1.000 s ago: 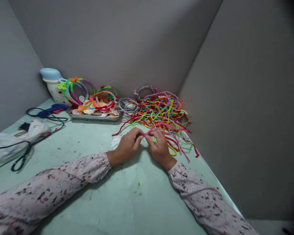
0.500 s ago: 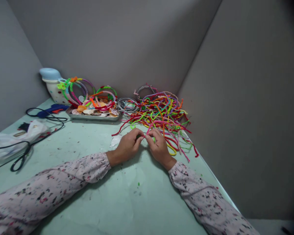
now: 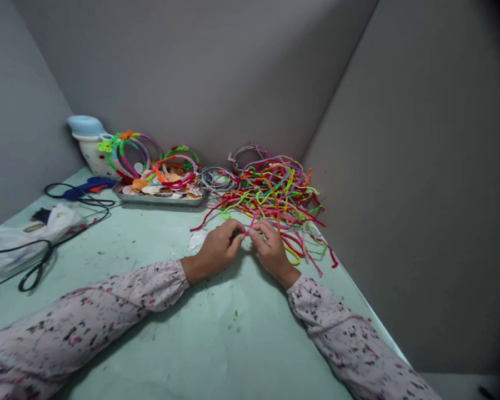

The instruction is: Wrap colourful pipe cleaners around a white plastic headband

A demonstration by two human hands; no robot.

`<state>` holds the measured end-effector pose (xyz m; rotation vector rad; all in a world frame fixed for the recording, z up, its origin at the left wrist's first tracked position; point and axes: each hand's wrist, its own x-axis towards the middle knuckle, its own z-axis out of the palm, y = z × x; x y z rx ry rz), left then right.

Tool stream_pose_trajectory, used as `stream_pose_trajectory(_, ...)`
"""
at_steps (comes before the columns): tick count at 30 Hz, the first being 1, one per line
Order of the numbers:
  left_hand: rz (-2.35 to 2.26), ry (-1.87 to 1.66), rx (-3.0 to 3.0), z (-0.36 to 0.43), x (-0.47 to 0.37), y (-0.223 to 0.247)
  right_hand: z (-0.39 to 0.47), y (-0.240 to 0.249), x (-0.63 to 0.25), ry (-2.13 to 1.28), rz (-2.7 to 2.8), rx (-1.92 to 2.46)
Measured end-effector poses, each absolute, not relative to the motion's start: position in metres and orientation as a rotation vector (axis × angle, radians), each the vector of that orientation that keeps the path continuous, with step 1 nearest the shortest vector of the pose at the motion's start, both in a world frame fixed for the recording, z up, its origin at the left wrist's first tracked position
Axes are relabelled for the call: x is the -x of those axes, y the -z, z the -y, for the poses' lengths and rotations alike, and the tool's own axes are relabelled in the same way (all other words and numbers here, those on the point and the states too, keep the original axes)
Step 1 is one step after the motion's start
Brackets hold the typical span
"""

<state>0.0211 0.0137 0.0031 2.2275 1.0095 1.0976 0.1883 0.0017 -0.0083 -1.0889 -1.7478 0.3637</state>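
Note:
My left hand (image 3: pixel 220 244) and my right hand (image 3: pixel 270 247) meet fingertip to fingertip over the middle of the table. Between them a pink pipe cleaner (image 3: pixel 253 218) is pinched, with part of it rising above my fingers. Most of what lies inside the left fingers is hidden; a small dark green bit shows there. Just beyond my hands spreads a tangled heap of colourful pipe cleaners (image 3: pixel 270 189), some trailing past my right wrist.
Left of the heap are coils of grey wire (image 3: pixel 217 179) and a metal tray (image 3: pixel 162 201) of shells and fuzzy headbands. A blue-lidded container (image 3: pixel 94 150), black cord (image 3: pixel 50 250) and white plastic bag (image 3: pixel 37 236) are at left. Grey walls border the pale green table (image 3: pixel 216 344).
My right fingertips have shifted very slightly away from the left ones, showing a bit more pink between them. Everything else looks the same.

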Motion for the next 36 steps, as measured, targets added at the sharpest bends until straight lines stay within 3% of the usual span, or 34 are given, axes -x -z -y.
stream_pose_trajectory(36, -1.058, -1.114, -2.227, -0.0122, -0.0216, -0.0025, -0.0006, 0.0069, -0.1871, -0.436, 1.780, 1.080)
